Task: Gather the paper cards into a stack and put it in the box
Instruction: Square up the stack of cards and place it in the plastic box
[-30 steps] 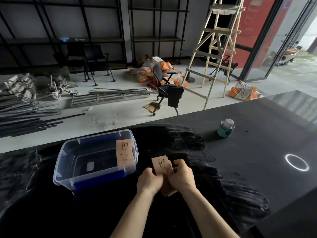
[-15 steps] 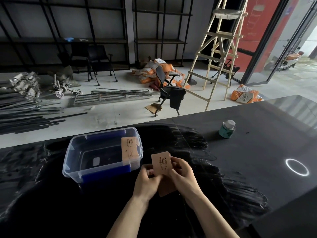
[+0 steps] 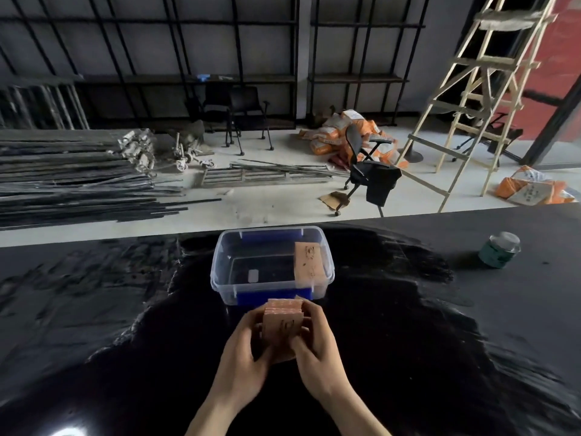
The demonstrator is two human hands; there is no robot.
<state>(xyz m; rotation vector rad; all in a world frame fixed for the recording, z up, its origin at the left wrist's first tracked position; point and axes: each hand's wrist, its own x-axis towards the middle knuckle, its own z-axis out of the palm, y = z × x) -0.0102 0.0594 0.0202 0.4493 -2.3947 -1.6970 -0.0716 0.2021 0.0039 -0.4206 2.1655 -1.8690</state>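
Paper cards (image 3: 284,322), now squared up, sit nearer the box (image 3: 272,264)

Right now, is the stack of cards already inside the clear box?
No. Both hands, left hand and right hand, hold the stack of cards just short of the clear box.

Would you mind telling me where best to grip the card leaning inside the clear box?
Probably pinch the card by its upper edge, coming from above: it leans tilted against the right wall of the box, so that edge stands free while the wall blocks the right side.
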